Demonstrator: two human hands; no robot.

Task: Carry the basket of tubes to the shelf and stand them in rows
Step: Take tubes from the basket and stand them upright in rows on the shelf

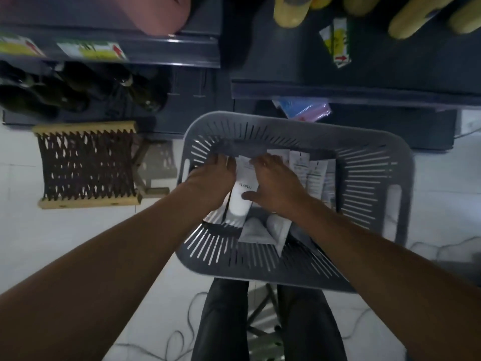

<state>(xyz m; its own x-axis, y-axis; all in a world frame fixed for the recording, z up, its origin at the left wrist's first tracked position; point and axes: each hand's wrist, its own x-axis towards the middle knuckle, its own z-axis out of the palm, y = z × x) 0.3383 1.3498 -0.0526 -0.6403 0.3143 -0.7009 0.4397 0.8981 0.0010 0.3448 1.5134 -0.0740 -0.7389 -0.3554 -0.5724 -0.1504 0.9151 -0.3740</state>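
Note:
A grey slotted plastic basket (369,183) sits low in front of the dark shelf unit (338,92). Several white tubes lie inside it. Both my hands reach down into the basket. My left hand (210,183) and my right hand (273,186) lie on either side of a white tube (240,199) with dark lettering, fingers curled against it. More white tubes (309,173) lie to the right of my right hand, and others (263,227) lie nearer me. Whether either hand truly grips the tube is unclear.
A low wooden stool with a dark woven seat (86,165) stands left of the basket. Dark bottles (78,92) lie on the lower left shelf, yellow bottles (291,9) higher up. Price tags (91,49) line the shelf edges. The floor is pale tile.

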